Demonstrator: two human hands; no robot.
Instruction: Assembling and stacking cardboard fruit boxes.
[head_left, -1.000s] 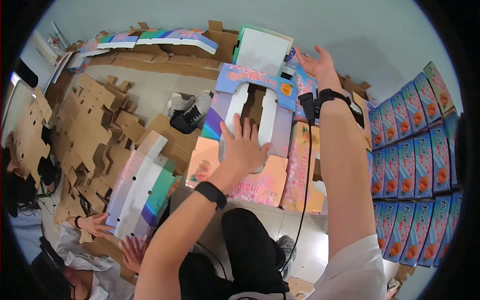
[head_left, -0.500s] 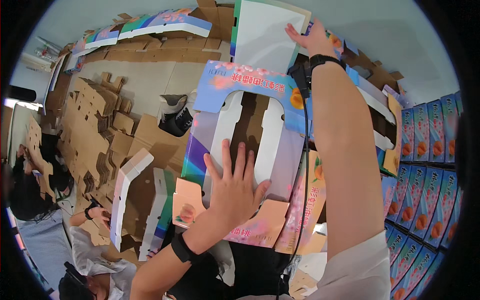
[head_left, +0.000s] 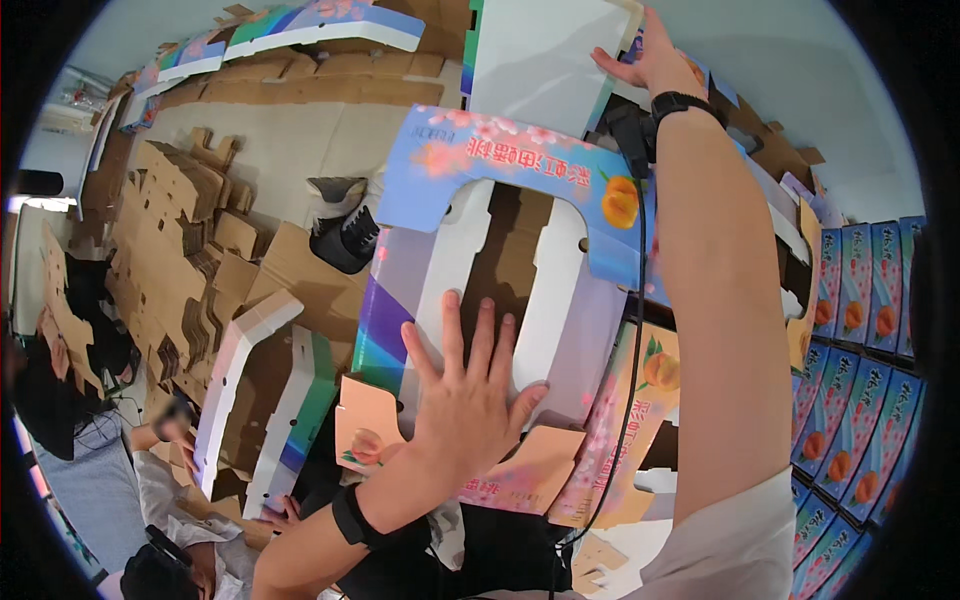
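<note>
A colourful printed fruit carton (head_left: 590,345) lies in front of me, its white inner flaps parted over a brown cardboard interior. My left hand (head_left: 465,400) rests flat across the flaps, open with fingers spread. At the far end stands a blue end panel (head_left: 520,160) with blossom and peach prints and a wide cut-out. Beyond it is a plain white panel (head_left: 550,70). My right hand (head_left: 650,60) reaches to that panel's right edge, thumb and fingers apart; some fingertips are hard to make out. A peach-coloured flap (head_left: 365,425) sticks out near my left wrist.
At left a co-worker holds a partly folded carton (head_left: 300,430). Stacked brown cardboard sheets (head_left: 180,260) lie behind it, next to a shoe (head_left: 350,235). Piled blue peach boxes (head_left: 860,400) line the right side. A black cable (head_left: 637,330) hangs beside my right arm.
My right hand has shifted a little right and up along the white panel. My left hand stays flat on the flaps. The co-worker's carton has moved slightly left.
</note>
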